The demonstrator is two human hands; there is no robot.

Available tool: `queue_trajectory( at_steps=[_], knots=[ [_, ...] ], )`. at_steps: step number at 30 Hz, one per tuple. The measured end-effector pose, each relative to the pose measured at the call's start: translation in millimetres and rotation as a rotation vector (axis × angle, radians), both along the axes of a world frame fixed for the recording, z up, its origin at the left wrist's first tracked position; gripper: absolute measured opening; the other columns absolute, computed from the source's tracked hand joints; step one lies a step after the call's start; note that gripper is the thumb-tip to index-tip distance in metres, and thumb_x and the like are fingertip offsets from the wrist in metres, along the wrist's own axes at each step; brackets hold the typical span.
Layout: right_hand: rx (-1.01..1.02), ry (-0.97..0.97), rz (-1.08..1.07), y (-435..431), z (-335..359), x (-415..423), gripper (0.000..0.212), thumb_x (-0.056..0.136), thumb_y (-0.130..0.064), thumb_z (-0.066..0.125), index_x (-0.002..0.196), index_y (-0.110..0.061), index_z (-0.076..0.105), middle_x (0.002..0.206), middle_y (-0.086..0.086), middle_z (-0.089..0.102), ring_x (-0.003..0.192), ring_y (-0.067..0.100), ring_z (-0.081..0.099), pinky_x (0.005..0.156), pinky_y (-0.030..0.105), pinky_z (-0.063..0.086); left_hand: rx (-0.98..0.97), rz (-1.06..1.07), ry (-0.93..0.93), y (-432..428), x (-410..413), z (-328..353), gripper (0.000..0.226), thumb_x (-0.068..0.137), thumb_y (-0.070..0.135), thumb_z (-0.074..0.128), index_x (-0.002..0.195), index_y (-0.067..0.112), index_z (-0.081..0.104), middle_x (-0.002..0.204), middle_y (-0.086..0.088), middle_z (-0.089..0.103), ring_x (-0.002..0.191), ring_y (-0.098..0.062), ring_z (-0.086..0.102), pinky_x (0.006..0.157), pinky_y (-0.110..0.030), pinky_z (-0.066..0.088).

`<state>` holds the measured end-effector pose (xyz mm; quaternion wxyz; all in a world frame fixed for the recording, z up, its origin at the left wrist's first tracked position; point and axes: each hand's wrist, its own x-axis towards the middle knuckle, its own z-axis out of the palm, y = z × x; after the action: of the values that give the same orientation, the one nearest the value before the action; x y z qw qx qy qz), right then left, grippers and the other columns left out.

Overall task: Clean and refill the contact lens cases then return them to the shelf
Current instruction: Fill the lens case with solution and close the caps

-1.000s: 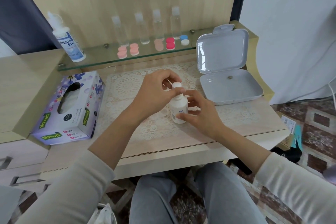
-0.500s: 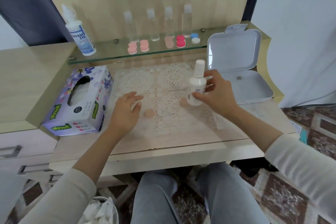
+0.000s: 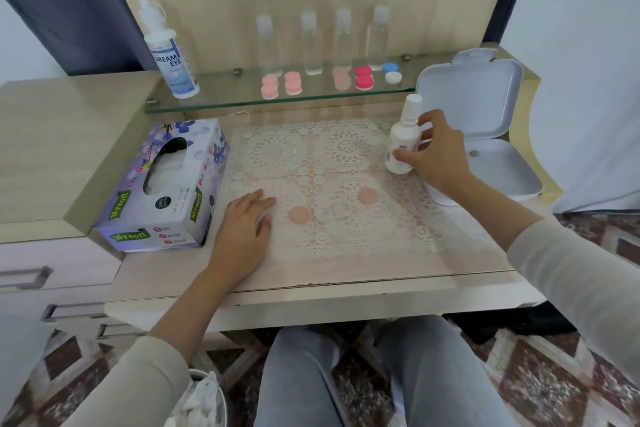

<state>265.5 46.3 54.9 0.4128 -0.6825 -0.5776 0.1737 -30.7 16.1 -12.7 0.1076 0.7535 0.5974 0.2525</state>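
Note:
My right hand [image 3: 437,156] grips a small white solution bottle [image 3: 401,139], standing upright on the lace mat [image 3: 311,246] beside the grey box. My left hand [image 3: 244,229] rests flat on the mat's left edge, fingers straight, holding nothing. Two peach lens case caps [image 3: 299,215] [image 3: 367,196] lie on the mat, and between them sits a clear lens case body [image 3: 334,210], hard to make out. On the glass shelf [image 3: 221,97] several lens cases are lined up: pink ones [image 3: 270,87] [image 3: 293,82], a peach one [image 3: 342,78], a red one [image 3: 363,77], a blue-and-white one [image 3: 391,72].
A large Dream Eye solution bottle [image 3: 169,52] stands at the shelf's left end, with several clear bottles [image 3: 310,43] behind the cases. A tissue box [image 3: 166,187] lies left of the mat. An open grey hinged box [image 3: 485,135] stands at the right. A bin with tissues [image 3: 201,402] sits below.
My hands came apart from the bottle's cap. The right hand carried the bottle to the right and set it down by the grey box; the left hand dropped flat onto the mat.

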Motion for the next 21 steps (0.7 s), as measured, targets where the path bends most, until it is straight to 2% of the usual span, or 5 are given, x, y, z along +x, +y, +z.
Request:
queue_trajectory(
  at_steps=[10, 14, 16, 18, 21],
  knots=[
    [-0.023, -0.05, 0.011, -9, 7, -3, 0.062, 0.069, -0.019, 0.079, 0.119, -0.009, 0.044, 0.113, 0.01, 0.058, 0.087, 0.018, 0.053, 0.072, 0.025, 0.038, -0.026, -0.009, -0.027, 2, -1, 3, 0.033, 0.089, 0.007, 0.054, 0.122, 0.01, 0.057, 0.137, -0.009, 0.046, 0.126, -0.026, 0.037, 0.103, -0.02, 0.017],
    [-0.006, -0.277, -0.064, -28, 17, -17, 0.065, 0.072, -0.018, 0.076, 0.123, -0.008, 0.037, 0.115, 0.013, 0.049, 0.096, 0.028, 0.053, 0.07, 0.029, 0.035, 0.006, -0.052, -0.172, -1, 3, 9, 0.034, 0.085, 0.004, 0.059, 0.119, 0.009, 0.059, 0.126, -0.007, 0.049, 0.118, -0.023, 0.045, 0.103, -0.025, 0.029],
    [-0.044, -0.342, -0.046, -38, 19, -28, 0.056, 0.075, -0.015, 0.073, 0.118, -0.007, 0.039, 0.109, 0.01, 0.05, 0.088, 0.025, 0.051, 0.067, 0.028, 0.032, 0.005, -0.121, -0.21, -4, 6, 12, 0.033, 0.084, 0.009, 0.058, 0.116, 0.009, 0.06, 0.119, -0.002, 0.051, 0.112, -0.021, 0.049, 0.101, -0.029, 0.036],
    [-0.103, -0.383, 0.074, -46, 16, -40, 0.044, 0.076, -0.018, 0.071, 0.111, -0.01, 0.046, 0.1, 0.005, 0.052, 0.081, 0.018, 0.048, 0.067, 0.027, 0.033, -0.028, -0.187, -0.201, -6, 10, 15, 0.039, 0.078, 0.018, 0.054, 0.116, 0.013, 0.06, 0.117, 0.006, 0.051, 0.109, -0.015, 0.049, 0.099, -0.023, 0.034],
    [-0.128, -0.423, 0.267, -50, 3, -53, 0.031, 0.08, -0.023, 0.067, 0.107, -0.013, 0.055, 0.104, 0.002, 0.057, 0.084, 0.013, 0.05, 0.073, 0.025, 0.04, -0.062, -0.279, -0.132, -7, 17, 20, 0.042, 0.078, 0.021, 0.055, 0.12, 0.02, 0.059, 0.118, 0.017, 0.048, 0.106, 0.001, 0.041, 0.093, 0.0, 0.019]
  ],
)
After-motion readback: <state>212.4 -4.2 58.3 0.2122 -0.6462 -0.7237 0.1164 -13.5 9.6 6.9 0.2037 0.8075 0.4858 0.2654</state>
